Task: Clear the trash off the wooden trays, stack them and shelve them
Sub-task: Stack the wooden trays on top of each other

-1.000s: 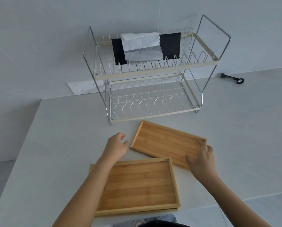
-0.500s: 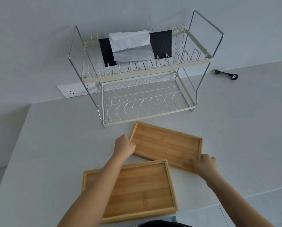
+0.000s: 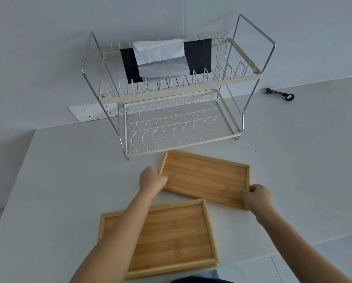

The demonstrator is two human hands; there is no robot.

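Note:
A wooden tray lies at an angle on the white counter, just in front of the wire rack. My left hand grips its near-left corner and my right hand grips its near-right corner. Closer to me sits a second wooden tray at the counter's front edge, with another tray's edge showing beneath it; my left forearm crosses over it. Both tray tops are bare. The two-tier wire rack stands at the back against the wall, its lower shelf bare.
On the rack's upper shelf rest a black mat and folded white and grey cloths. A small black tool lies on the counter at the right. A wall socket strip sits behind the rack's left side.
Both hands have closed on the far tray's near corners: the left moved right onto its corner, the right slid off the tray's inside to its rim. The view shifted slightly.

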